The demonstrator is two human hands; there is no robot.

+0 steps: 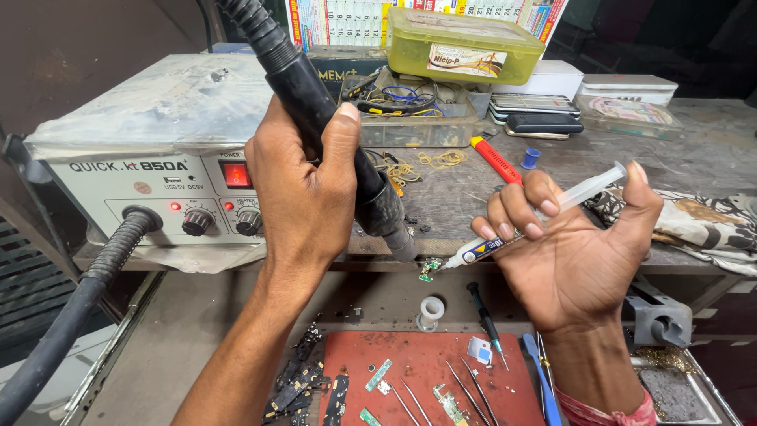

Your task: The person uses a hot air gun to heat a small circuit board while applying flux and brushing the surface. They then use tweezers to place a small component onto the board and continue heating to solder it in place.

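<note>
Head view: left hand (303, 185) wrapped tight round black hot-air handpiece (315, 102), nozzle angled down at small green circuit board (430, 268) on the bench edge. Right hand (572, 248) fingers closed on syringe (528, 221), thumb on plunger, tip just beside the board, possibly touching. Rework station (158, 166) left, red mat (430, 379) below.

A black hot-air wand (331, 118) slants from upper left down to lower right, its ribbed hose at the top and its metal nozzle pointing down, just above a small green circuit board (430, 268) on the bench edge. A clear syringe (536, 217) with a blue and yellow label lies tilted, plunger up to the right, white tip down left, nearly touching the board.
</note>
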